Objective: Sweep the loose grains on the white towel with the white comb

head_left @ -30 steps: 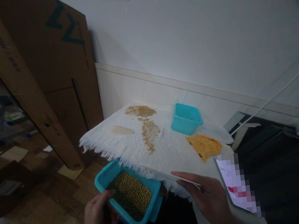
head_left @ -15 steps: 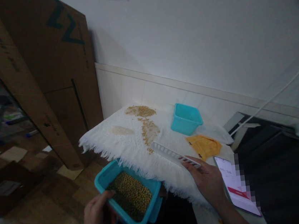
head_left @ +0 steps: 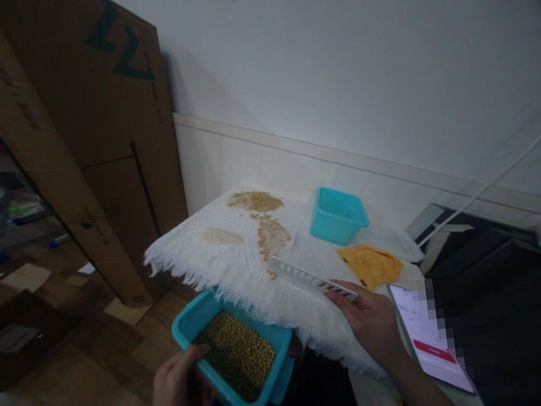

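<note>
My left hand (head_left: 174,390) is closed on the near left rim of a blue plastic basin (head_left: 182,330), its thumb over the edge. Yellow beans (head_left: 242,344) and darker green ones lie together inside; the basin is held just below the table's front edge. In my right hand (head_left: 369,322) is a white slotted plastic strip (head_left: 301,276), gripped at its near end. The strip's far end is low over the white fringed cloth (head_left: 199,263), beside a trail of yellow beans (head_left: 266,242). Whether it touches the cloth I cannot tell.
Another bean pile (head_left: 260,200) and a pale grain patch (head_left: 220,236) lie on the cloth. A second blue basin (head_left: 334,225) stands at the back right, near a yellow cloth (head_left: 370,266) and a phone (head_left: 423,322). A tall cardboard box (head_left: 96,131) rises at left.
The white slotted strip and my right hand have shifted slightly left. My left hand and the basin of beans stay nearly where they were.
</note>
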Motion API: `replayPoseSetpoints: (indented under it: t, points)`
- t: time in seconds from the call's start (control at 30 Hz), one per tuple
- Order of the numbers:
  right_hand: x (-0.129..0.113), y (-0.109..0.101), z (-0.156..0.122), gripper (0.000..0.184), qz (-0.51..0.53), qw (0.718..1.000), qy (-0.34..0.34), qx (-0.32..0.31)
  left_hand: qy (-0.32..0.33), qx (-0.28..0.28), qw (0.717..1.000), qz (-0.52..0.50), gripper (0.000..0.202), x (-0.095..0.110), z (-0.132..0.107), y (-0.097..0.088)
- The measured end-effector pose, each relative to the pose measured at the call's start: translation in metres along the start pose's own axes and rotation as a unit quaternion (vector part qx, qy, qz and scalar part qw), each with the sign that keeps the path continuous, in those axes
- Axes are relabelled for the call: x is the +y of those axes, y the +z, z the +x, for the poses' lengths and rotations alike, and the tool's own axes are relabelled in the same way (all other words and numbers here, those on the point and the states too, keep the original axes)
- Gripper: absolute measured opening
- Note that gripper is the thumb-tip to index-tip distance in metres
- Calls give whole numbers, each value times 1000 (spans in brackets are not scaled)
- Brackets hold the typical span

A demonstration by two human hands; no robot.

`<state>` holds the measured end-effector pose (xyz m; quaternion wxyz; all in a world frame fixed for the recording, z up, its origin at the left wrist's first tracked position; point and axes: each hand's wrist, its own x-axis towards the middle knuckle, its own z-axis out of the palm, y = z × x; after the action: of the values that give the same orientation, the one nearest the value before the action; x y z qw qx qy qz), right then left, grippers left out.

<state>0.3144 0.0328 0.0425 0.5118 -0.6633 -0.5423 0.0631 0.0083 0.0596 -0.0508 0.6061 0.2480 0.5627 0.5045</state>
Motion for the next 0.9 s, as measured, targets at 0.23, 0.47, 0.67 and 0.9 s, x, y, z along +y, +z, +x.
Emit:
replayPoseSetpoints:
  t: [0.23, 0.47, 0.67, 0.9]
  points:
    - [-5, 0, 0, 32, 7, 1000, 1, -9, 3, -2, 1000, -5, 46, -2, 1, -1]
    - [0, -1, -1, 35, 3, 1000, -5, -13, 13, 0, 1000, -7, 48, -6, 1, -2]
    - [1, -1, -2, 32, 10, 1000, -5, -13, 6, -13, 1000, 1, 47, -4, -1, -3]
    - [-1, -1, -2, 26, 22, 999, 4, -23, -2, -12, 1000, -4, 47, 1, -1, 0]
